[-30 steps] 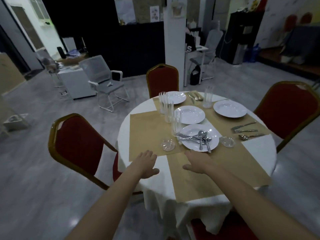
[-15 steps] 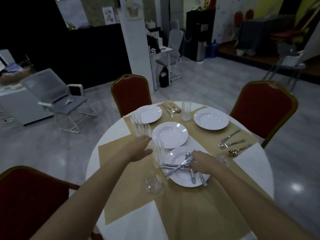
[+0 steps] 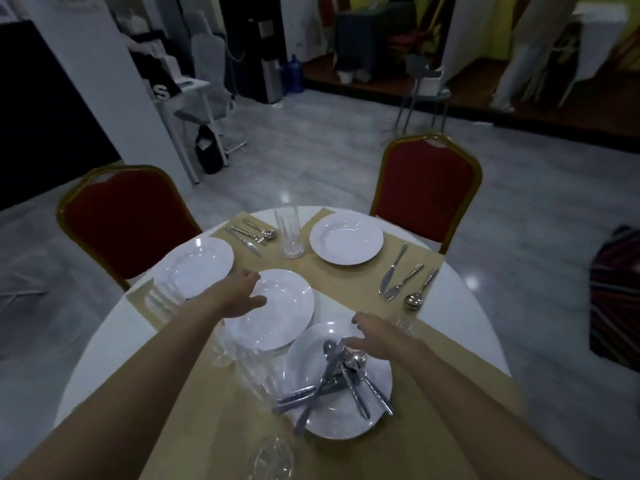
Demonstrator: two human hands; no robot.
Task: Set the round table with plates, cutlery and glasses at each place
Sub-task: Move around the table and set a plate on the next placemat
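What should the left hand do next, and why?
Probably grip the middle plate by its rim and lift it toward an unset place: the left hand hovers open over that rim, fingers spread and holding nothing, and the plate lies between the others, not at any place.

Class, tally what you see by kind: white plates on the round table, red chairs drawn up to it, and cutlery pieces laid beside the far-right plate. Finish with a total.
White plates: 4
Red chairs: 2
Cutlery pieces, knife, fork, spoon: 3
Total: 9
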